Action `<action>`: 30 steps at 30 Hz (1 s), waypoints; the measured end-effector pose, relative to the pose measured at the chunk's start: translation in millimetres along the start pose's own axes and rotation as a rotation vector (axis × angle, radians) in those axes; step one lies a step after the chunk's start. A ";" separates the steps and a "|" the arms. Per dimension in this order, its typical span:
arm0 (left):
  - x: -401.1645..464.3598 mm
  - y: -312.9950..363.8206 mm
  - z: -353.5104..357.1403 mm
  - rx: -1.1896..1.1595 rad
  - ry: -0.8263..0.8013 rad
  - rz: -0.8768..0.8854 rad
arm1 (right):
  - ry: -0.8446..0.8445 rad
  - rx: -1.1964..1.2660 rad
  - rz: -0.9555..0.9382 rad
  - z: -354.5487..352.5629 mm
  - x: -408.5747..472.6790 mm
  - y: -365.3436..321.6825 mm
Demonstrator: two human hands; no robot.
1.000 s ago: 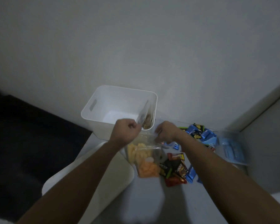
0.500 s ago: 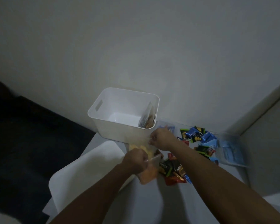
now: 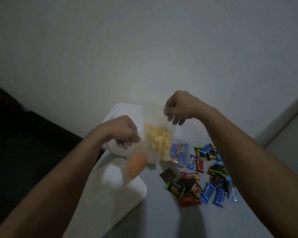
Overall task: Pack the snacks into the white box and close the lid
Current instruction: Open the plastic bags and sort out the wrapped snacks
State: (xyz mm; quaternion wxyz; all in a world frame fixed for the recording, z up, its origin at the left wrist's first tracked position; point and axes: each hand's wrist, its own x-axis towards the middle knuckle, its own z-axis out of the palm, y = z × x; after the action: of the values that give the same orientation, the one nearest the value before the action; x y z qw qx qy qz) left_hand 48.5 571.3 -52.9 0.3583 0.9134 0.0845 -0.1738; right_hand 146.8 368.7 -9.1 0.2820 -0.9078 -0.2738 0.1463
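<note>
Fingers (image 3: pixel 170 107) of both hands pinching clear snack bag (image 3: pixel 159 140), lifted above white box (image 3: pixel 120 109)

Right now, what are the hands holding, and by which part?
Both hold the clear snack bag: right hand pinches its top edge, left hand grips its left side, lower down.

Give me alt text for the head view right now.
Both hands hold a clear bag of yellow and orange chips up in front of the white box. Small wrapped snacks lie scattered on the table at right, the white lid at left.

Yellow, orange snacks (image 3: pixel 159 143) in clear bag (image 3: pixel 151 114)
</note>
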 end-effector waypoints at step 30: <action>185.0 -42.6 52.6 -0.090 -0.010 -0.222 | -0.015 0.023 0.524 97.8 86.5 36.0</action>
State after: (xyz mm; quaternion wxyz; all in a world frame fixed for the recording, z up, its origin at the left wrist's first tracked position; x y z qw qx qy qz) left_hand 194.3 571.8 -185.4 0.3776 0.8807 0.1911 -0.2128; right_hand 190.4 436.2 -118.1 0.2428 -0.9434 -0.0297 0.2240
